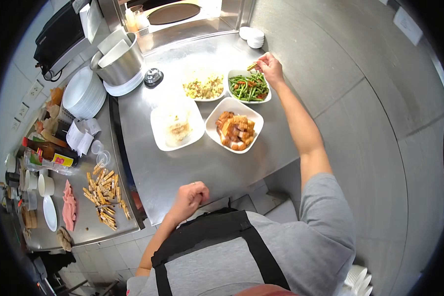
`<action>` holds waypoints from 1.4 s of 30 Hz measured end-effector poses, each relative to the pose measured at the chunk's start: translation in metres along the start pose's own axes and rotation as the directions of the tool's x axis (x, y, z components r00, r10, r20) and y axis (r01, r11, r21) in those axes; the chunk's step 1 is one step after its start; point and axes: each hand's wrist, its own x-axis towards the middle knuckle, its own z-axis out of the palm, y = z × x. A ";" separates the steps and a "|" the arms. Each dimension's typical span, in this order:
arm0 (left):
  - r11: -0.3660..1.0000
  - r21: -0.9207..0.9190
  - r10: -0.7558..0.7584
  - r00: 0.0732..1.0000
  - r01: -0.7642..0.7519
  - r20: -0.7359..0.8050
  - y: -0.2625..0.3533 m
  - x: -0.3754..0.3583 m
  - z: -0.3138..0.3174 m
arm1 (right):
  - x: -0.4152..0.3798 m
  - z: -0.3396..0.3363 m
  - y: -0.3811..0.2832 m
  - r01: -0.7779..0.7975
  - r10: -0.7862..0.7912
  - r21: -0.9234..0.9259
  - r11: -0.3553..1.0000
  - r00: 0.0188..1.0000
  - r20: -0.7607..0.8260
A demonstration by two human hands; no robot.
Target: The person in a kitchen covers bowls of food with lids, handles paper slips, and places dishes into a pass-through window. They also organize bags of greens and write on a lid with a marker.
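Upper centre of the frame, a wooden clothespin (252,66) is pinched between thumb and fingertips of the right hand (272,68), above the far rim of the green-bean bowl (250,102). Estimated handling: pin light and stiff, sprung at the middle, low risk of slipping; best held at its tail ends, squeezed to part the tips. Bowl likely rigid, moderately heavy when filled, perhaps slick at the rim; hold by opposite outer walls, level. Right arm (301,116) reaches up-frame, elbow slightly bent, wrist angled toward the bowl. Left hand (188,201), lower centre, fingers curled into a loose fist, nothing seen in it, near the close edge of the surface (153,182); contact cannot be determined.
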 end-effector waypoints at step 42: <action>0.829 -0.446 -0.559 0.503 0.336 -0.659 -0.158 0.440 -0.286 | 0.203 0.171 0.122 -0.695 0.658 0.519 0.498 0.693 0.296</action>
